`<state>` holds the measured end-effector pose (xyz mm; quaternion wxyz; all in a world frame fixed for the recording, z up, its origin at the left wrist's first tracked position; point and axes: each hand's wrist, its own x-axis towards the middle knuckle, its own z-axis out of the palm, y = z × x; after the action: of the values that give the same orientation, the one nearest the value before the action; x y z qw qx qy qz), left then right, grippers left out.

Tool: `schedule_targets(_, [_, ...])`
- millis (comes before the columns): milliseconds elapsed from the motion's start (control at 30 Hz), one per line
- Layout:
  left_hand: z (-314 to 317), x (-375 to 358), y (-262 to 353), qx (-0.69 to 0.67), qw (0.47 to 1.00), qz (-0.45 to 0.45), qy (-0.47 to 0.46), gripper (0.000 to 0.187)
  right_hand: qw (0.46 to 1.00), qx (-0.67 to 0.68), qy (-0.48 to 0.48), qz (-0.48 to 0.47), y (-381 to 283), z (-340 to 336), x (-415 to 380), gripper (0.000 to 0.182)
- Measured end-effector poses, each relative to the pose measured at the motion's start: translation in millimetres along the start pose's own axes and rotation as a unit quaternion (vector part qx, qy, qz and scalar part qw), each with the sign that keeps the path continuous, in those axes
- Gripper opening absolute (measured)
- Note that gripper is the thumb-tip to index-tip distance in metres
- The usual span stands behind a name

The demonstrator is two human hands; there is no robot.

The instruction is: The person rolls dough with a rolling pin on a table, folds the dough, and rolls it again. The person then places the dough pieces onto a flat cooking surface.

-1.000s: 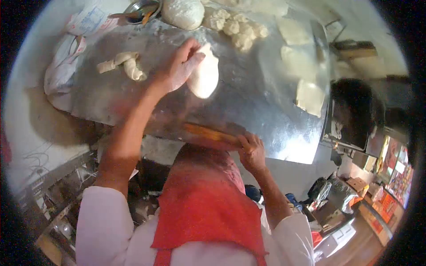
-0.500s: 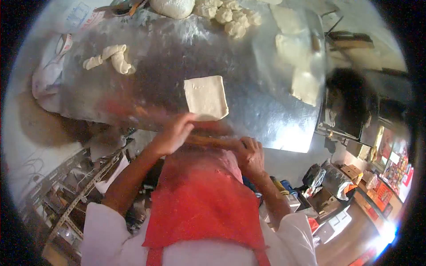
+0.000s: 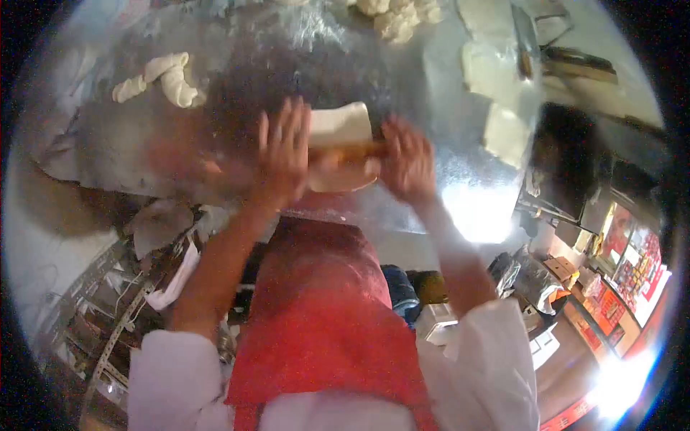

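Note:
A wooden rolling pin [image 3: 348, 153] lies crosswise over a flat, pale sheet of dough [image 3: 341, 123] on the metal tabletop. My left hand [image 3: 284, 154] rests over the pin's left end, fingers stretched out and palm down. At the other end, my right hand [image 3: 407, 159] lies over the pin with its fingers extended, slightly blurred. Both ends of the pin are hidden under my palms. Dough shows on the far side of the pin and on the near side.
Twisted dough pieces [image 3: 169, 77] lie at the left of the metal table [image 3: 237, 79]. Lumps of dough [image 3: 399, 18] sit at the far edge. Thin dough sheets [image 3: 507, 133] lie along the right side. Below the table at left stands a metal rack [image 3: 115, 345].
The rolling pin has moved from the near table edge onto the dough sheet. My left hand has left the sheet's near edge for the pin, and my right hand has opened out.

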<state>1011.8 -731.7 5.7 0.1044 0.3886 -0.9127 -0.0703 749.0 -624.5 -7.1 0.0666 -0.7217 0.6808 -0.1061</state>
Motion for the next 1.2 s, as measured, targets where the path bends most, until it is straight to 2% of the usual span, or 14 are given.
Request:
schedule_targets(67, [-7,-58,32,-0.077,0.995,-0.001,-0.057,0.098,0.997,0.030,-0.061,0.045,-30,-24,-60,0.069])
schedule_targets(167, [-19,-113,44,-0.041,0.993,0.077,-0.081,0.099,0.999,-0.001,-0.037,0.036,-40,-29,-96,0.060])
schedule_targets(233, [-38,-112,47,-0.106,0.980,0.070,-0.153,0.078,0.997,0.012,-0.066,0.041,-42,-27,-107,0.057])
schedule_targets(333, [-37,-84,20,-0.190,0.974,0.059,-0.113,0.062,0.996,0.037,-0.027,0.071,-56,-44,-112,0.041])
schedule_targets(400, [-9,-48,-2,-0.297,0.954,-0.046,0.013,0.054,0.994,0.060,0.016,0.088,-60,-50,-129,0.031])
schedule_targets(500, [14,17,-18,-0.252,0.964,-0.059,0.062,0.051,0.982,0.062,0.067,0.166,-54,-44,-198,0.025])
schedule_targets(567, [36,38,-23,-0.257,0.962,-0.093,-0.013,0.040,0.936,0.133,0.019,0.325,-47,-35,-249,0.019])
schedule_targets(600, [51,48,-37,-0.260,0.962,-0.079,-0.016,0.040,0.932,0.131,0.027,0.336,-47,-40,-266,0.019])
schedule_targets(667, [74,66,-62,-0.227,0.928,-0.127,-0.266,0.027,0.888,0.130,0.030,0.440,-54,-49,-290,0.016])
schedule_targets(800, [-11,84,-5,-0.099,0.976,0.108,-0.161,0.020,0.862,0.184,0.025,0.471,-63,-34,-344,0.026])
schedule_targets(867, [-43,83,40,-0.277,0.911,-0.053,-0.301,0.019,0.858,0.196,0.046,0.473,-80,-27,-356,0.022])
schedule_targets(933, [-85,82,94,-0.412,0.844,-0.091,-0.330,0.014,0.854,0.232,0.044,0.463,-94,-23,-364,0.022])
schedule_targets(1067, [-115,91,185,-0.675,0.640,-0.154,-0.334,0.011,0.835,0.262,0.061,0.479,-120,-26,-353,0.028])
schedule_targets(1200, [-74,118,247,-0.753,0.561,-0.170,-0.300,0.017,0.830,0.279,0.054,0.479,-126,-19,-343,0.030])
